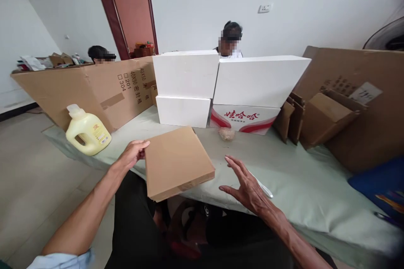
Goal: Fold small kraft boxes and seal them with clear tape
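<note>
A flat brown cardboard box (176,163) lies on the pale green table cover (303,176), its near corner hanging over the front edge. My left hand (132,153) grips the box's left edge with curled fingers. My right hand (244,183) hovers to the right of the box, fingers spread, holding nothing and not touching the box. A thin light object lies on the cover just past my right hand; I cannot make out what it is.
White foam boxes (221,80) and a red-printed carton (244,118) stand behind. A yellow jug (87,132) sits at the left, folded cardboard boxes (325,117) at the right, a blue item (381,185) at far right. Two people sit behind the boxes.
</note>
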A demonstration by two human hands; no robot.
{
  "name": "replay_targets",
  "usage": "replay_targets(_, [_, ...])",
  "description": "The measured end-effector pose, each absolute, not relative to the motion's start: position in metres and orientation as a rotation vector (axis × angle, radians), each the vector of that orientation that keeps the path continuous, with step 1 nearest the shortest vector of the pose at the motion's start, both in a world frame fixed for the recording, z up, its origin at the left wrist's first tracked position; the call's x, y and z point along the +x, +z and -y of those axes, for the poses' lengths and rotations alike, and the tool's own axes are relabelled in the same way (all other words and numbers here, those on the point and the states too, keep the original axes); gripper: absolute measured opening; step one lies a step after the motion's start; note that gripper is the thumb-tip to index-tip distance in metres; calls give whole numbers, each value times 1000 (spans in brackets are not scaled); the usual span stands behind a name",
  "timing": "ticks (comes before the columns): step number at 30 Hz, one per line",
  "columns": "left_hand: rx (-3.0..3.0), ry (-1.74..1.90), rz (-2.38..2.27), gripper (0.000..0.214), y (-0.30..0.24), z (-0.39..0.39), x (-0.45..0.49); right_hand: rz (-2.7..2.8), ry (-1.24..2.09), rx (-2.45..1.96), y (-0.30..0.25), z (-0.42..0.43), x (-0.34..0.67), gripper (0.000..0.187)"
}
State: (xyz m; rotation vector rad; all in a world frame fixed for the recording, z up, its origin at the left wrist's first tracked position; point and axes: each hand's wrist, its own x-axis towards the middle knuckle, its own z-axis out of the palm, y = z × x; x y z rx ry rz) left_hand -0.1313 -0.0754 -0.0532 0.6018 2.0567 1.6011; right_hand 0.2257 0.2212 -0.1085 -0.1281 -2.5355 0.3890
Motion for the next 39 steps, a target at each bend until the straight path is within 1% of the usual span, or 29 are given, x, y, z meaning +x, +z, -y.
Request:
replay_targets(2, [533, 1557, -1956, 49, -70, 59, -122, 2536, 513, -35, -100, -202, 224, 85])
replay_targets(6, [437, 1556, -1829, 34, -106, 37, -103, 2449, 656, -43, -104, -183, 226, 69])
replay_targets(8, [438, 1613, -1786, 35, -118, 33, -94, 2399, 722, -108, -105, -180, 224, 63])
replay_targets(10, [483, 1690, -1742, 50, -122, 35, -84, 2351, 799, -221, -101, -179, 219, 57])
replay_targets(12, [565, 1746, -1690, 74, -120, 44, -75, 2323, 862, -350, -92, -179, 213, 56])
replay_targets(15, [714, 1749, -1608, 113, -111, 64, -67, 2311, 919, -478, -74, -183, 200, 63])
replay_targets(17, [899, 1681, -1632, 131, -103, 77, -67, 2314, 957, -519, -66, -187, 191, 66])
replay_targets(19, [1153, 1576, -1760, 138, -97, 85, -69, 2329, 994, -536, -62, -191, 183, 67])
replay_targets(21, [1379, 1450, -1905, 140, -93, 87, -71, 2340, 1042, -546, -61, -193, 178, 67])
replay_targets(24, [1532, 1324, -1998, 154, -91, 82, -68, 2353, 1134, -565, -63, -198, 176, 68])
replay_targets(26, [1594, 1300, -2031, 156, -93, 78, -64, 2368, 1167, -561, -70, -205, 180, 69])
replay_targets(28, [1637, 1315, -2065, 149, -95, 75, -59, 2382, 1076, -556, -81, -220, 191, 67])
replay_targets(30, [1648, 1352, -2095, 141, -97, 74, -56, 2415, 791, -601, -100, -240, 209, 61])
replay_targets(32, [1643, 1393, -2116, 136, -97, 74, -55, 2470, 399, -716, -121, -260, 230, 47])
replay_targets(34, [1636, 1427, -2139, 133, -96, 75, -56, 2570, 100, -857, -142, -277, 251, 30])
replay_targets(35, [1634, 1436, -2152, 132, -95, 76, -56, 2628, 13, -916, -151, -282, 259, 23])
replay_targets(37, [1626, 1446, -2184, 129, -92, 79, -57, 2719, -50, -986, -164, -288, 271, 12])
replay_targets(39, [1621, 1443, -2216, 128, -88, 82, -56, 2733, -30, -1020, -169, -289, 275, 12])
